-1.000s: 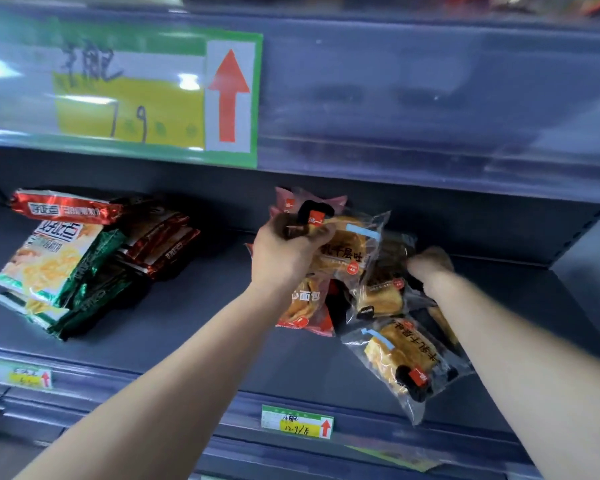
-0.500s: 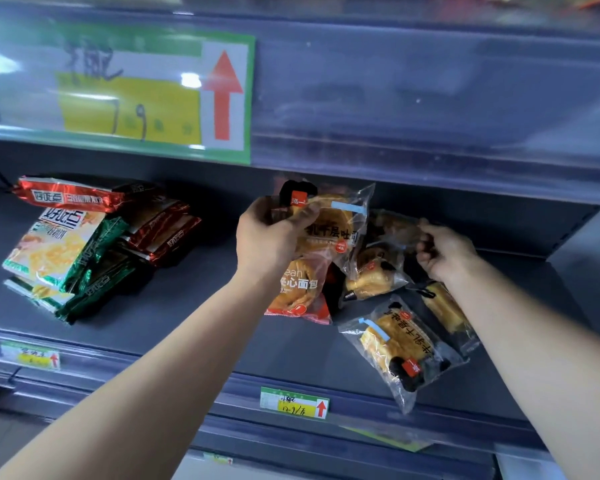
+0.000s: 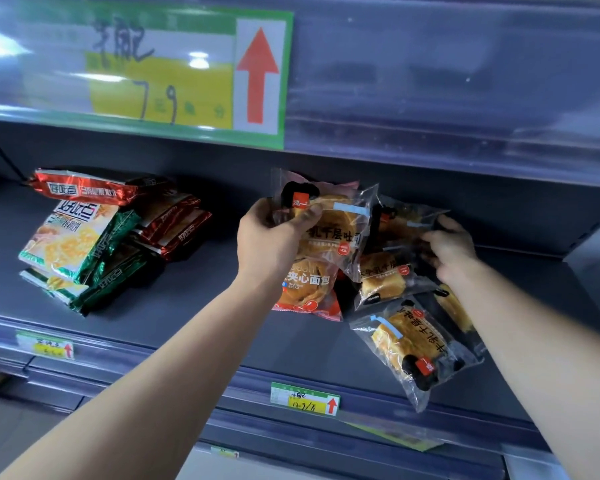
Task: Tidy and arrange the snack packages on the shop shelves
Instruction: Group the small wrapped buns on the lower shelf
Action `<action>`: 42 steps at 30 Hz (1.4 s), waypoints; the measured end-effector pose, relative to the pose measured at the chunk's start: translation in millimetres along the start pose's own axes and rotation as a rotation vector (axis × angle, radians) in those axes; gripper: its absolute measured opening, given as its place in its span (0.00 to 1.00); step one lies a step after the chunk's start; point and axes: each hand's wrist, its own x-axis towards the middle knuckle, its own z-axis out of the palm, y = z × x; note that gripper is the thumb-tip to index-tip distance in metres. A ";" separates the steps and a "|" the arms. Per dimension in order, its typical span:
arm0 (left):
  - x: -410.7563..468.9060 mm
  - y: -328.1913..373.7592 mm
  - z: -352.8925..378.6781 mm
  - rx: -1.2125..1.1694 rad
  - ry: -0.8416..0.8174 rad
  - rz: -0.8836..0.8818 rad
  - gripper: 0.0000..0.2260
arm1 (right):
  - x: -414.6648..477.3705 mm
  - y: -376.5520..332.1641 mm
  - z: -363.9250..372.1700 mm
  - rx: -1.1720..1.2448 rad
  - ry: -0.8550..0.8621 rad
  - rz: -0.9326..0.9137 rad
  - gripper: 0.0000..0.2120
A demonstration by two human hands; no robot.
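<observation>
My left hand (image 3: 274, 233) grips the top corner of a clear toast bread package (image 3: 340, 230), holding it upright in front of a pink-red bread package (image 3: 305, 292). My right hand (image 3: 451, 247) reaches into the pile further right and holds a clear bread package (image 3: 402, 223) at the back. Below it stands another clear bread package (image 3: 383, 277). A further clear toast package (image 3: 413, 348) lies tilted near the shelf's front edge, and one more (image 3: 458, 310) is partly hidden under my right forearm.
A stack of green and red biscuit packs (image 3: 84, 244) lies at the left of the grey shelf (image 3: 194, 306). Price tags (image 3: 305, 398) sit on the front rail. The upper shelf edge carries a large yellow price sign (image 3: 160, 74).
Both hands have risen a little with their packages. My right hand moved from low beside the pile up to the rear package.
</observation>
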 end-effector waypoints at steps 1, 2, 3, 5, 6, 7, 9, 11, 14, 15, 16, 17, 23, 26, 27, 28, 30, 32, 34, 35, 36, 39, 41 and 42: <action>0.5 -0.6 -0.3 -0.003 -0.001 -0.001 0.14 | -0.4 0.6 1.8 -0.037 0.012 -0.020 0.29; 1.0 -0.9 -0.7 -0.002 0.000 -0.002 0.15 | -0.5 1.5 3.5 -0.059 0.021 -0.029 0.29; 1.9 -1.6 -1.0 -0.003 0.005 -0.004 0.15 | 0.2 2.8 5.0 -0.069 0.022 -0.040 0.29; 3.2 -2.7 -1.7 -0.008 0.011 -0.013 0.16 | -0.7 4.7 7.4 -0.082 0.017 -0.049 0.28; 3.5 -2.6 -1.9 -0.009 0.011 -0.015 0.16 | -1.4 4.6 8.3 -0.089 0.017 -0.056 0.28; 3.8 -2.9 -1.6 -0.007 0.010 -0.015 0.16 | -1.6 4.9 9.1 -0.097 0.017 -0.060 0.27; 3.2 -2.8 0.1 0.005 0.008 -0.014 0.15 | 0.1 6.2 9.5 -0.113 0.027 -0.068 0.26; 1.8 -2.2 4.1 0.018 0.003 -0.008 0.13 | -0.4 8.2 8.7 -0.140 0.056 -0.087 0.23; -0.8 -1.0 16.6 0.037 -0.036 0.004 0.11 | -10.0 5.7 5.5 -0.157 0.163 -0.191 0.11; -1.1 -0.5 22.9 0.046 -0.051 0.002 0.11 | -12.5 3.3 5.3 -0.090 0.169 -0.197 0.10; -1.1 0.8 29.7 0.061 -0.064 0.004 0.12 | -16.3 -0.1 5.0 -0.014 0.135 -0.179 0.16; -0.7 2.2 36.9 0.085 -0.076 0.015 0.12 | -17.7 -2.7 4.6 0.041 0.082 -0.114 0.27; -0.9 9.5 63.8 0.055 -0.112 0.025 0.15 | -15.1 5.4 -2.1 -0.693 -0.103 -0.072 0.29; -1.6 7.7 64.1 0.044 -0.112 0.031 0.14 | -18.8 6.5 -2.2 -0.826 -0.274 -0.020 0.37; -1.5 7.1 64.0 0.039 -0.106 0.026 0.14 | -20.0 4.3 -1.2 -0.799 -0.316 0.010 0.35; -1.2 6.3 63.7 0.030 -0.098 0.017 0.14 | -19.2 2.1 -1.3 -0.752 -0.353 0.049 0.34; -0.9 6.3 62.4 -0.001 -0.079 -0.004 0.16 | -21.2 -3.6 -2.9 -0.663 -0.403 0.113 0.33; 0.5 7.0 60.7 -0.006 -0.050 0.003 0.18 | -22.0 -3.8 -5.2 -0.572 -0.392 0.101 0.38; 2.5 7.6 59.1 -0.006 -0.029 0.020 0.18 | -20.3 -1.5 -8.9 -0.431 -0.325 0.004 0.32; 3.5 7.6 58.5 -0.011 -0.023 0.024 0.18 | -20.3 -0.7 -10.3 -0.350 -0.287 -0.070 0.26; 4.2 7.4 57.9 -0.014 -0.022 0.026 0.17 | -19.8 -0.3 -11.7 -0.287 -0.248 -0.136 0.22; 3.5 5.8 57.1 -0.025 -0.023 0.021 0.18 | -16.9 1.4 -11.4 -0.192 -0.171 -0.236 0.16; 3.6 3.1 56.6 -0.039 -0.031 0.010 0.20 | -12.7 5.1 -8.3 -0.218 -0.135 -0.252 0.15; 3.2 2.3 56.3 -0.051 -0.035 -0.002 0.21 | -10.5 7.0 -7.0 -0.238 -0.109 -0.257 0.15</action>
